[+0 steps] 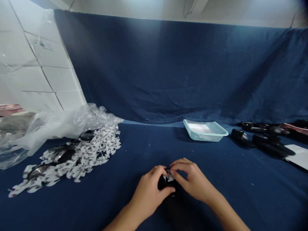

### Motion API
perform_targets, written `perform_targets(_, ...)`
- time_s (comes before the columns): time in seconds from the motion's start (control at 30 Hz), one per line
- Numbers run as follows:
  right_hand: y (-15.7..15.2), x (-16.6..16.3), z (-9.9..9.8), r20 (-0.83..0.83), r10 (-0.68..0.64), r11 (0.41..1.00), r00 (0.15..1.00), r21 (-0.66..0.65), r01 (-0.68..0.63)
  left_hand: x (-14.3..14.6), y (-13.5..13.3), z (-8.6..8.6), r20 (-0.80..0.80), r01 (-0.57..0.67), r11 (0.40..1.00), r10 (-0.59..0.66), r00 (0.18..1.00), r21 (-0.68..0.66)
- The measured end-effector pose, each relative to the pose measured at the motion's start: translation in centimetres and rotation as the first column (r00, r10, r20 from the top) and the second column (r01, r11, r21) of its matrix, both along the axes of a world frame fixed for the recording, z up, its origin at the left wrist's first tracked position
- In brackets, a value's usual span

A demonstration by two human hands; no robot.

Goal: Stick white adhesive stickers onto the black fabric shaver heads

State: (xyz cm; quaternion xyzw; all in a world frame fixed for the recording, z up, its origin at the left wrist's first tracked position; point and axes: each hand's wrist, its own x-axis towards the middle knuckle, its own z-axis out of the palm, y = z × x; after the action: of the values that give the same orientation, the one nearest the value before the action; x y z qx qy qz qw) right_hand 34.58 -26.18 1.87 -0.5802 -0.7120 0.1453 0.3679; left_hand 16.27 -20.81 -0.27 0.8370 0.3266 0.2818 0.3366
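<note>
My left hand (148, 192) and my right hand (192, 179) meet low in the middle of the blue cloth-covered table (144, 141). Together they grip a small black part (165, 184). The left hand's fingers wrap round its body. My right thumb and forefinger pinch a small white piece (169, 176) on top of it. Most of the black part is hidden by the fingers.
A heap of white paper-like scraps (79, 157) with round lens-like pieces lies at the left, beside crumpled clear plastic bags (60, 125). A light blue basket (204, 130) stands behind the hands. Black parts (262, 139) and white paper (299, 155) lie at the right.
</note>
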Motion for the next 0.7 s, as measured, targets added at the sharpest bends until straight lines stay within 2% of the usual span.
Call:
perform_targets(0.3, 0.08, 0.17, -0.21, -0.011, 0.014, 0.999, 1.0, -0.035, -0.014, 0.08, 0.07, 0.01, -0.005, -0.005, 1.0, 0.005, 1.0, -0.021)
perform_targets(0.5, -0.11, 0.57, 0.09, -0.111, 0.053, 0.99, 0.992, -0.121, -0.066, 0.17, -0.09, -0.19, 0.036, -0.007, 0.998, 0.009, 0.999, -0.059)
perform_targets(0.7, -0.24, 0.81, 0.54, -0.123, 0.083, 0.987, 0.989, -0.129, -0.099, 0.18, -0.14, 0.07, 0.07, -0.007, 0.996, 0.013, 0.997, -0.092)
